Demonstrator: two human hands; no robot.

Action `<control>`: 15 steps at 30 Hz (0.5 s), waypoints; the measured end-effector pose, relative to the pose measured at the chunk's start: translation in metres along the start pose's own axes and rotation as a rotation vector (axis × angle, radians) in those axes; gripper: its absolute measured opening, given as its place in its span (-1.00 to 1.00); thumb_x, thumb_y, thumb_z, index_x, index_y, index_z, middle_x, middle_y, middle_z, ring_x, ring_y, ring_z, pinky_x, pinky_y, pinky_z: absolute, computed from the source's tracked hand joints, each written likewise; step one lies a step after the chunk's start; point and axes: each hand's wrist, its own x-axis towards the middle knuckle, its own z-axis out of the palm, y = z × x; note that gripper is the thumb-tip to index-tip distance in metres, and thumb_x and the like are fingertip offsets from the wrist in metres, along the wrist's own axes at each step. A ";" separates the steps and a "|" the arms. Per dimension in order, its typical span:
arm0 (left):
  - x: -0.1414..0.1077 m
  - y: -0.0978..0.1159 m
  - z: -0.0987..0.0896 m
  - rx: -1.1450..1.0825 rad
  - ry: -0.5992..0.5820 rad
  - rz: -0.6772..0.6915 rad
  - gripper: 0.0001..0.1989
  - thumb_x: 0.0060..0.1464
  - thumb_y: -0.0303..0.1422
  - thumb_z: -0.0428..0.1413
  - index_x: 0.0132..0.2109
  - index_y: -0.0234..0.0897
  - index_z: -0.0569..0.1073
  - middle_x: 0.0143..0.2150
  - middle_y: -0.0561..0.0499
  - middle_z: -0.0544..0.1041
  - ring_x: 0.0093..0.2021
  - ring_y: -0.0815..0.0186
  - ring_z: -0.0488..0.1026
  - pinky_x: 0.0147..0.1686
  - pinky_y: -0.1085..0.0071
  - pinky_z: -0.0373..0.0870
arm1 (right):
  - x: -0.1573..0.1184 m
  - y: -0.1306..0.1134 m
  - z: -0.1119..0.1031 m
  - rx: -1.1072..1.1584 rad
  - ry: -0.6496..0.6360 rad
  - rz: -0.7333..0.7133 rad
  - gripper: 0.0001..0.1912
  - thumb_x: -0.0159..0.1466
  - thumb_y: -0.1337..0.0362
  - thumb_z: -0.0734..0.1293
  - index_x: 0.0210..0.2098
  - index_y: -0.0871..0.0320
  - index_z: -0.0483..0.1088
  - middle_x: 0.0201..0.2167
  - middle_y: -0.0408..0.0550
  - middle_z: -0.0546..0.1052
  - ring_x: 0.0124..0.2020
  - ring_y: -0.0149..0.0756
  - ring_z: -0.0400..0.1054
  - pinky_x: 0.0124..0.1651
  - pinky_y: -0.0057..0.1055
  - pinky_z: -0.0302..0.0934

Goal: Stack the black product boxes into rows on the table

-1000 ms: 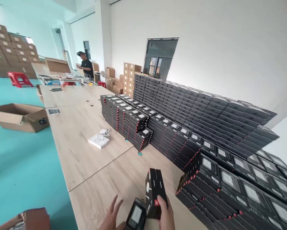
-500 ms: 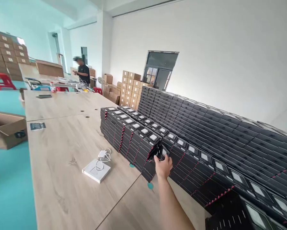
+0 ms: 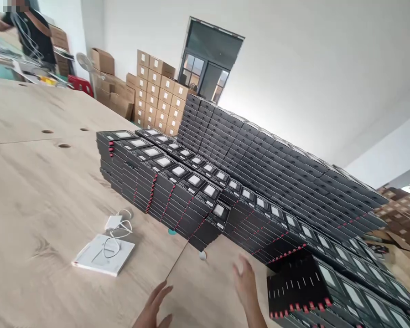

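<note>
My left hand [image 3: 156, 304] is at the bottom edge of the view, above the wooden table, its fingers apart and holding nothing. To the right of it, my right hand [image 3: 246, 279] hovers over the table, slightly blurred, also empty with fingers spread. Just beyond both hands, a flat black box [image 3: 219, 215] with a pale picture on its lid lies at the near end of a row of stacked black boxes [image 3: 163, 200]. Another group of black boxes [image 3: 297, 282], with red-marked edges, stands right of my right hand.
A flat white box [image 3: 102, 262] with a white cabled adapter [image 3: 113, 223] lies on the table [image 3: 47, 196] at left. A tall wall of black boxes [image 3: 266, 159] rises behind. Brown cartons [image 3: 157, 91] and a person [image 3: 37, 36] are in the background.
My right hand has let go of the black box, which now lies flat on the near stack, and has drawn back. My left hand has come into view. The camera has turned right.
</note>
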 end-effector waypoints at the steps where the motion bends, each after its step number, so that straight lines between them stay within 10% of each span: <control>1: 0.011 0.022 0.002 -0.006 -0.051 0.020 -0.46 0.19 -0.10 0.01 0.30 0.01 0.39 0.48 -0.02 0.21 0.38 0.09 0.31 0.26 0.16 0.43 | -0.031 0.038 -0.004 -0.061 0.003 0.101 -0.23 0.01 -0.17 0.39 0.06 0.22 0.47 0.23 0.40 0.45 0.33 0.36 0.24 0.43 0.24 -0.01; 4: 0.036 0.075 0.003 -0.029 -0.182 0.003 -0.41 0.10 -0.08 0.04 0.23 -0.19 0.43 0.43 -0.22 0.25 0.33 0.05 0.36 0.19 0.15 0.47 | -0.140 0.122 -0.002 -0.175 0.116 0.359 -0.24 -0.19 0.04 0.55 0.03 0.07 0.50 0.30 0.33 0.36 0.42 0.50 0.05 0.43 0.32 -0.06; 8: 0.049 0.087 0.005 -0.060 -0.241 -0.079 -0.38 0.10 -0.02 0.02 0.22 -0.26 0.39 0.43 -0.28 0.23 0.34 -0.01 0.34 0.20 0.10 0.44 | -0.224 0.132 0.000 -0.261 0.025 0.465 -0.22 -0.08 0.17 0.48 0.18 -0.03 0.41 0.47 0.24 0.14 0.48 0.46 -0.12 0.30 0.55 -0.08; 11: 0.035 0.054 0.001 -0.069 -0.312 -0.176 -0.34 0.10 0.05 0.06 0.24 -0.22 0.36 0.44 -0.27 0.24 0.38 -0.03 0.30 0.20 0.12 0.44 | -0.204 0.106 -0.009 -0.222 -0.017 0.565 -0.19 -0.01 0.17 0.42 0.27 0.03 0.33 0.48 0.32 0.07 0.43 0.53 -0.01 0.19 0.58 0.04; 15: 0.005 -0.006 -0.005 -0.061 -0.286 -0.261 -0.20 -0.03 0.25 0.09 0.18 -0.22 0.38 0.37 -0.27 0.36 0.33 -0.07 0.37 0.19 0.16 0.48 | -0.111 0.040 -0.017 -0.045 0.041 0.426 -0.12 0.07 0.06 0.39 0.36 0.13 0.23 0.45 0.32 0.16 0.41 0.36 0.11 0.36 0.25 0.07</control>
